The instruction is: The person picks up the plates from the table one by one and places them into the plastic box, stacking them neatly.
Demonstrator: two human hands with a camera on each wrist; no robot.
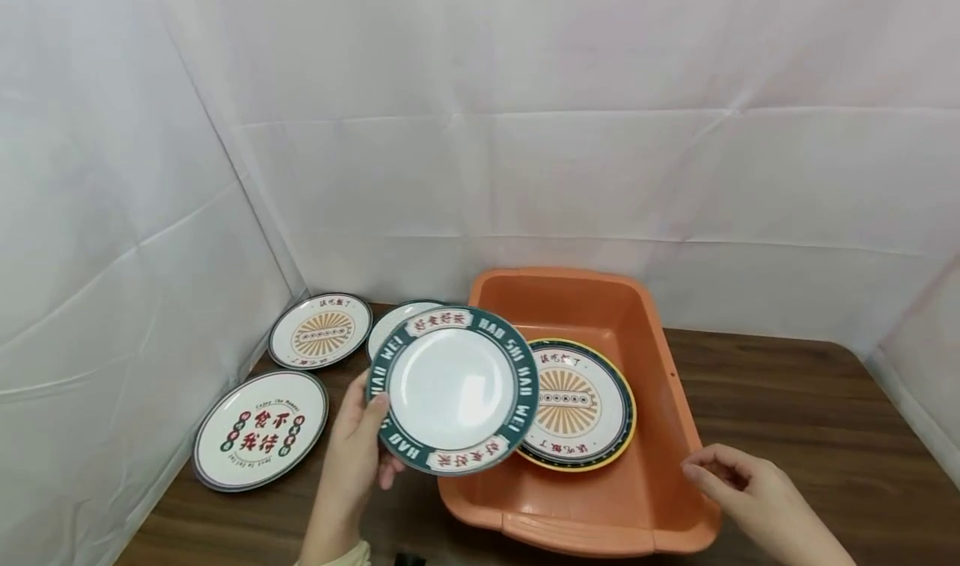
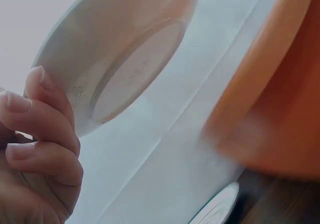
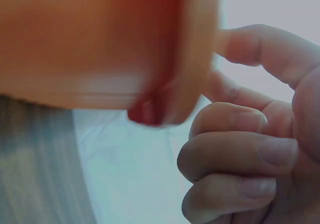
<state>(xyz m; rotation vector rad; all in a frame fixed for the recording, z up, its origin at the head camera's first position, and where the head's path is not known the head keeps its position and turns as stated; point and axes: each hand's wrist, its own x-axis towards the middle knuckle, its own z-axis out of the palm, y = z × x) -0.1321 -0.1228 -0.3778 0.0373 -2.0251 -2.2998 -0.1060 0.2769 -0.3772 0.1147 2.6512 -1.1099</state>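
A plate with a green lettered rim (image 1: 450,389) is in my left hand (image 1: 358,441). The thumb lies on its upper face at the left edge, and the fingers curl beneath. Its pale underside (image 2: 135,68) shows in the left wrist view, tilted. The plate hangs over the left side of an orange basin (image 1: 607,499). In the basin lies a yellow-edged plate with a sunburst print (image 1: 570,403), partly covered by the held one. My right hand (image 1: 738,487) is at the basin's right rim, thumb and forefinger tips close to it, the other fingers (image 3: 225,156) loosely bent.
On the left of the dark wooden table (image 1: 795,416) lie a white plate with red characters (image 1: 258,433) and a sunburst plate (image 1: 321,331). Another plate (image 1: 397,316) is half hidden behind the held one. White cloth (image 1: 585,174) hangs behind and on both sides.
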